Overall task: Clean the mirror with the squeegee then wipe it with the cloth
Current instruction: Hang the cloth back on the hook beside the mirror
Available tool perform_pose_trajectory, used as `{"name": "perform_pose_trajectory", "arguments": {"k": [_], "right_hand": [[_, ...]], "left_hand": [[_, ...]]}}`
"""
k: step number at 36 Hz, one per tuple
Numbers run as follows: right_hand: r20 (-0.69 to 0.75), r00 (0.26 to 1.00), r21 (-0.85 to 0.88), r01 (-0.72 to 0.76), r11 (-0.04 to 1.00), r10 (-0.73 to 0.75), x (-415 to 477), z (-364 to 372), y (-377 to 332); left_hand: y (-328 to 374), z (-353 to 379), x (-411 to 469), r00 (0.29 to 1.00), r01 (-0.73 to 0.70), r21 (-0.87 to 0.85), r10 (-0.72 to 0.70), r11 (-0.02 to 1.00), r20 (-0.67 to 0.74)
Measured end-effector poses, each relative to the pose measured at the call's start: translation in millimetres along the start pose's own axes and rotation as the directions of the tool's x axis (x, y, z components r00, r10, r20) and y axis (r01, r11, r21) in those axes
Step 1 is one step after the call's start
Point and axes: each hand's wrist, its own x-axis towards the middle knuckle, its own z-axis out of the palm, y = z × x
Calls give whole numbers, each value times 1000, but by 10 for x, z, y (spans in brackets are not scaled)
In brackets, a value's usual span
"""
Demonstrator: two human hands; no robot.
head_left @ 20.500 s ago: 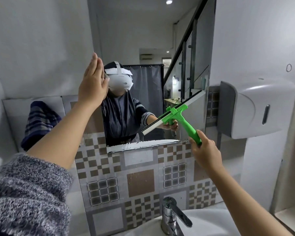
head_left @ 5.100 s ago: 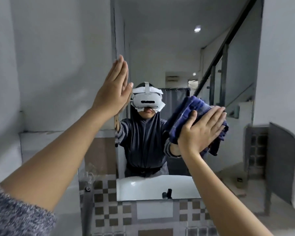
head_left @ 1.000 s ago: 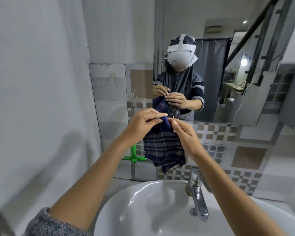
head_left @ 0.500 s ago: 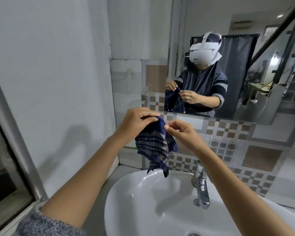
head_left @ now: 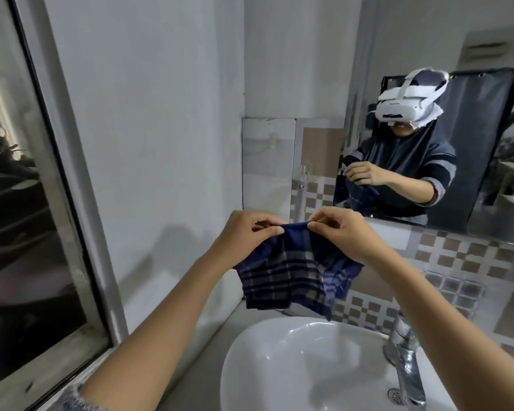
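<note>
Entry: a dark blue plaid cloth (head_left: 294,274) is held up by its top edge between both hands. The hem is pinched between thumb and fingertips of the left hand (head_left: 244,232), and in the same way by the right hand (head_left: 347,232). The two pinches are set close together, with a short span of hem stretched between them. The rest of the cloth hangs loose above the rear rim of the white ceramic basin (head_left: 279,366), apart from it and in front of the brown-and-white checked wall tiles (head_left: 445,253).

The wall mirror (head_left: 484,149) is located up and to the right of the cloth and is not touched by it. A white headset (head_left: 407,99) is reflected there; a small mark on its front is too small to be read.

A metal drain (head_left: 396,396) is seen in the basin, beside the base of a chrome tap (head_left: 405,351). A grey-framed window (head_left: 18,232) is noted at left.
</note>
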Motion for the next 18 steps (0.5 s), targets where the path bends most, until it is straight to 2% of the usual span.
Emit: {"name": "perform_pose_trajectory", "arguments": {"k": [5, 12, 18], "right_hand": [[-151, 986, -83, 54, 995, -66, 336, 66, -142], [-352, 919, -211, 105, 972, -176, 1135, 37, -417], [-499, 844, -278, 61, 959, -199, 1940, -40, -549]], "left_hand": [[-193, -161, 283, 999, 10, -10, -10, 1000, -34], [-317, -399, 1045, 953, -82, -58, 61, 995, -298], [-318, -547, 1810, 875, -162, -16, 137, 987, -464]]}}
